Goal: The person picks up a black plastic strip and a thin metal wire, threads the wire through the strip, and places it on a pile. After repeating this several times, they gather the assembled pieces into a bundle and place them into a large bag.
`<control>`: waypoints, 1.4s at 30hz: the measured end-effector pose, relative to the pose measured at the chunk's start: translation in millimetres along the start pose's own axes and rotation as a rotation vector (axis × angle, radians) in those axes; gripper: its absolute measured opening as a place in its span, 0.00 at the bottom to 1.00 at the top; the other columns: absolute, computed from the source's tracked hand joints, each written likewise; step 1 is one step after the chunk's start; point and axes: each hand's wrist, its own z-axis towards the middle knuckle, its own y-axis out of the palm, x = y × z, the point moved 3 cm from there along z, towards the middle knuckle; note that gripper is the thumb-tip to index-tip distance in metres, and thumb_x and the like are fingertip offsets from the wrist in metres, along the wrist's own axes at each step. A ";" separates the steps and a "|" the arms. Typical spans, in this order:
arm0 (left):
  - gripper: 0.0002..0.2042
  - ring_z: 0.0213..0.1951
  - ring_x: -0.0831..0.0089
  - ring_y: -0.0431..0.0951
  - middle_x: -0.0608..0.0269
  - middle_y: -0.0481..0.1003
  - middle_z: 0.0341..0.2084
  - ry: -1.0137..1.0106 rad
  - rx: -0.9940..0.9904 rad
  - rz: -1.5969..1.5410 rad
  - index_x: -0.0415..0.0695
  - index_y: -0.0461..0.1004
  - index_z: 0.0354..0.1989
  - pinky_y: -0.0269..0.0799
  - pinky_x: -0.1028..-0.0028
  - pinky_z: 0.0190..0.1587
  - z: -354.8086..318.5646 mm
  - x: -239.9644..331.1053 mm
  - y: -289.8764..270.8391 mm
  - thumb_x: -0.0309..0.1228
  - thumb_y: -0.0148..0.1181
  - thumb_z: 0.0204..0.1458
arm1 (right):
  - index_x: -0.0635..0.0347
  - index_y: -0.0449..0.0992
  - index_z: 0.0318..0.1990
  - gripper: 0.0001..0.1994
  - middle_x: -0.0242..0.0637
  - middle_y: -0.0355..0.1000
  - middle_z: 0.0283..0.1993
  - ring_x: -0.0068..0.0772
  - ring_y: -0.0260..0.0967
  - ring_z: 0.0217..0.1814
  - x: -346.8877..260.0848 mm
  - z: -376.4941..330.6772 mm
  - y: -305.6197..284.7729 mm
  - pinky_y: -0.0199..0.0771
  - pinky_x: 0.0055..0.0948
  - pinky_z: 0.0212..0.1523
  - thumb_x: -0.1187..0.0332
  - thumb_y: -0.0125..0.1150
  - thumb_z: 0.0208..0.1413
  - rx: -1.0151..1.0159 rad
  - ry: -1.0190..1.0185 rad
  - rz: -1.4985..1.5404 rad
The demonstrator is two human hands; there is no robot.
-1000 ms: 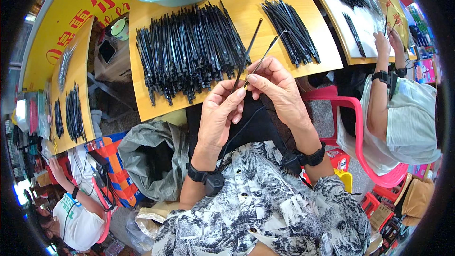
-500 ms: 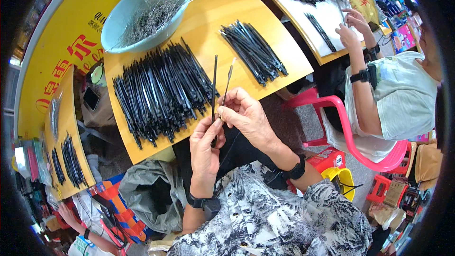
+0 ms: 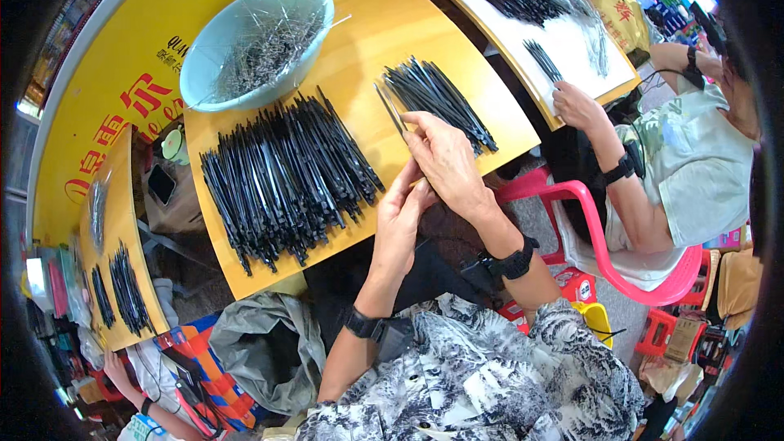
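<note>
Over the table's near edge my two hands meet. My right hand (image 3: 449,159) pinches a slim black stick (image 3: 395,113) with a thin, paler strip beside it; both slant up to the left past the fingertips. Just below, my left hand (image 3: 398,229) has its fingers closed around the stick's lower end, which is mostly hidden between the hands. A wide pile of slim black sticks (image 3: 282,180) lies to the left of my hands. Beyond my right hand is a smaller bundle of black sticks (image 3: 441,102).
A light blue bowl (image 3: 196,73) of thin wires stands at the back of the wooden table (image 3: 371,12). At right, a co-worker's hand (image 3: 581,106) is at a second table, by a pink chair (image 3: 600,224). A grey bag (image 3: 245,318) hangs open below left.
My hands have moved right and come closer together. The separate stick and thin piece now lie side by side in my right fingers. The co-worker's hands have moved apart.
</note>
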 end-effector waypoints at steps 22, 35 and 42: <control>0.24 0.50 0.70 0.68 0.57 0.60 0.51 0.168 -0.119 0.303 0.34 0.52 0.60 0.66 0.79 0.46 21.7 -25.3 -6.5 0.18 0.45 0.53 | 0.60 0.73 0.37 0.09 0.40 0.71 0.30 0.42 0.70 0.32 -58.1 63.7 -3.4 0.69 0.35 0.34 0.69 0.58 0.47 0.075 -0.163 -0.253; 0.12 0.33 0.69 0.70 0.59 0.71 0.27 0.645 -0.085 0.658 0.36 0.66 0.43 0.66 0.73 0.35 12.4 -12.4 -10.2 0.21 0.49 0.49 | 0.62 0.73 0.29 0.04 0.42 0.70 0.30 0.43 0.70 0.34 -148.3 122.4 89.3 0.71 0.34 0.35 0.74 0.55 0.44 0.003 -0.558 -0.303; 0.11 0.43 0.72 0.69 0.57 0.70 0.36 0.256 -0.083 0.116 0.35 0.66 0.44 0.64 0.74 0.46 19.1 -16.2 -12.3 0.24 0.47 0.54 | 0.60 0.79 0.28 0.07 0.45 0.74 0.34 0.40 0.74 0.37 -160.1 169.0 140.8 0.74 0.32 0.38 0.73 0.60 0.38 -0.228 -0.287 -0.717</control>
